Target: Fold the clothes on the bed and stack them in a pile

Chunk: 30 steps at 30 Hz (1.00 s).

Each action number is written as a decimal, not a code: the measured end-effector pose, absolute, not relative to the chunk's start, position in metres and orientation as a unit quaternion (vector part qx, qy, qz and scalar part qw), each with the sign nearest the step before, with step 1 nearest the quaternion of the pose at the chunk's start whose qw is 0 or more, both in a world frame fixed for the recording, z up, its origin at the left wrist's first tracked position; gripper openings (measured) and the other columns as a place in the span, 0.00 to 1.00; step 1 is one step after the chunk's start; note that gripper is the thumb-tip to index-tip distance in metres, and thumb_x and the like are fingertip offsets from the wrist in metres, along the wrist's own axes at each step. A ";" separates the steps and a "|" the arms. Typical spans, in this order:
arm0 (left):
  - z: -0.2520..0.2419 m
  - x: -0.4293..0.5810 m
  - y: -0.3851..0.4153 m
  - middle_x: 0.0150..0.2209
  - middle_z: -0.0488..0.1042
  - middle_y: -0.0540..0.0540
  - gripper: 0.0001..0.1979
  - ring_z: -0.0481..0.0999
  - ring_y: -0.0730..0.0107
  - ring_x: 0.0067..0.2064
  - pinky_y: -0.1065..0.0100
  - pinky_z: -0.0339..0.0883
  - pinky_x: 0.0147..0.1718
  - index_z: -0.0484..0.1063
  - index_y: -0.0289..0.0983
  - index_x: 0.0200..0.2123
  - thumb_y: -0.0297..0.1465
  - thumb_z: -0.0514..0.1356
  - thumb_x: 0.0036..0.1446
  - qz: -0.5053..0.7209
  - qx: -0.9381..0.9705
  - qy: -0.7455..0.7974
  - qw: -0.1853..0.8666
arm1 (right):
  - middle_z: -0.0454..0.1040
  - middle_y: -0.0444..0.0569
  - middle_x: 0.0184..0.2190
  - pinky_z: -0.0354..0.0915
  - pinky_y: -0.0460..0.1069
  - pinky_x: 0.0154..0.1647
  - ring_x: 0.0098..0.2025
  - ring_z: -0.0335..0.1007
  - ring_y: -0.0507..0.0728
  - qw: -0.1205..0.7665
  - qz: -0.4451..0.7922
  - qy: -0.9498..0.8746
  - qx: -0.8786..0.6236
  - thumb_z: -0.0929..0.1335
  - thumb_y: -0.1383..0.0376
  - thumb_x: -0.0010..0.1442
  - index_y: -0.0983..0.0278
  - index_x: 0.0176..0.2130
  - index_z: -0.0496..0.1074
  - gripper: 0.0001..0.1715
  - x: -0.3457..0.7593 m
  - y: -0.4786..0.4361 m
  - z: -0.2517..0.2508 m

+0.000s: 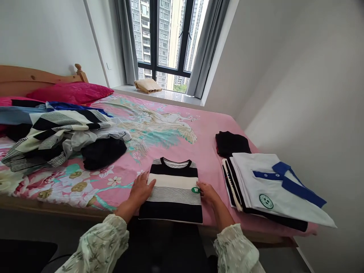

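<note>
A folded black and cream striped sweater [173, 189] with a small green badge lies at the near edge of the bed. My left hand [141, 189] rests flat on its left edge, fingers stretched out and together. On the sweater's right edge sits my right hand [208, 192], fingers curled against the fabric near the badge. Both sleeves are pale with a leaf print.
A stack of folded clothes topped by a white polo with blue collar [273, 185] lies to the right, a folded black garment [231, 143] behind it. A heap of unfolded striped and dark clothes [62, 136] fills the left. Pink floral bedsheet [170, 129], red pillow [71, 93], window behind.
</note>
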<state>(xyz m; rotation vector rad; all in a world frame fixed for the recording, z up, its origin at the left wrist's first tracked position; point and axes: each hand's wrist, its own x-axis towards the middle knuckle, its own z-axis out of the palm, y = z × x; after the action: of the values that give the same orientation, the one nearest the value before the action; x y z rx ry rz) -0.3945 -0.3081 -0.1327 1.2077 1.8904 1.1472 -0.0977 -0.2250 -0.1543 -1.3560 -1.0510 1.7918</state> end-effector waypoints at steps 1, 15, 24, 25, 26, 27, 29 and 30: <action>-0.134 -0.391 -0.305 0.65 0.55 0.39 0.32 0.49 0.52 0.67 0.51 0.41 0.63 0.63 0.38 0.57 0.40 0.62 0.49 0.416 0.508 0.706 0.266 | 0.75 0.49 0.29 0.67 0.48 0.28 0.27 0.71 0.54 0.338 0.680 -0.396 -0.516 0.70 0.56 0.51 0.66 0.37 0.71 0.17 -0.102 -0.218 -0.156; -0.154 -0.422 -0.285 0.50 0.74 0.39 0.23 0.71 0.58 0.52 0.62 0.60 0.55 0.71 0.32 0.49 0.39 0.54 0.55 0.366 0.529 0.721 0.258 | 0.76 0.48 0.29 0.66 0.48 0.30 0.30 0.71 0.55 0.382 0.577 -0.436 -0.575 0.70 0.52 0.49 0.66 0.37 0.72 0.22 -0.109 -0.204 -0.176; -0.148 -0.436 -0.224 0.34 0.80 0.42 0.17 0.78 0.60 0.39 0.67 0.68 0.38 0.76 0.31 0.39 0.36 0.61 0.47 0.384 0.456 0.743 0.304 | 0.77 0.48 0.27 0.62 0.47 0.30 0.32 0.71 0.57 0.360 0.400 -0.553 -0.636 0.69 0.51 0.46 0.64 0.30 0.75 0.19 -0.122 -0.171 -0.163; -0.148 -0.435 -0.219 0.31 0.80 0.43 0.17 0.78 0.60 0.36 0.67 0.68 0.35 0.77 0.32 0.37 0.37 0.61 0.46 0.379 0.454 0.744 0.310 | 0.76 0.48 0.26 0.61 0.47 0.30 0.30 0.70 0.57 0.350 0.391 -0.563 -0.638 0.68 0.51 0.46 0.64 0.28 0.75 0.19 -0.121 -0.169 -0.163; -0.149 -0.435 -0.216 0.29 0.80 0.44 0.16 0.78 0.60 0.34 0.68 0.68 0.32 0.77 0.32 0.35 0.37 0.61 0.46 0.373 0.455 0.744 0.317 | 0.75 0.47 0.24 0.60 0.47 0.29 0.29 0.70 0.56 0.340 0.382 -0.572 -0.641 0.68 0.51 0.47 0.64 0.27 0.74 0.19 -0.121 -0.166 -0.164; -0.150 -0.434 -0.214 0.27 0.79 0.45 0.15 0.78 0.61 0.32 0.68 0.68 0.30 0.77 0.32 0.33 0.38 0.62 0.45 0.367 0.458 0.742 0.323 | 0.75 0.47 0.23 0.60 0.47 0.29 0.28 0.69 0.56 0.331 0.372 -0.581 -0.644 0.67 0.50 0.48 0.65 0.26 0.74 0.20 -0.120 -0.164 -0.164; -0.150 -0.431 -0.213 0.27 0.79 0.47 0.14 0.78 0.61 0.33 0.68 0.68 0.30 0.77 0.34 0.31 0.39 0.62 0.45 0.360 0.471 0.737 0.325 | 0.74 0.46 0.23 0.59 0.47 0.29 0.28 0.68 0.56 0.316 0.349 -0.597 -0.649 0.66 0.50 0.50 0.64 0.26 0.73 0.20 -0.118 -0.162 -0.166; -0.149 -0.430 -0.213 0.29 0.80 0.47 0.14 0.78 0.62 0.35 0.68 0.68 0.31 0.77 0.35 0.32 0.39 0.61 0.46 0.360 0.479 0.735 0.318 | 0.74 0.46 0.24 0.59 0.47 0.30 0.29 0.67 0.56 0.311 0.335 -0.604 -0.652 0.65 0.51 0.52 0.64 0.27 0.72 0.19 -0.118 -0.162 -0.167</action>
<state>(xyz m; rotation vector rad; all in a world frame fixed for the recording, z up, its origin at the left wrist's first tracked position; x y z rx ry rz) -0.4300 -0.2132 -0.1494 1.2597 1.9333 0.9470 -0.1181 -0.1615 -0.1671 -1.7222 -1.5951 0.8848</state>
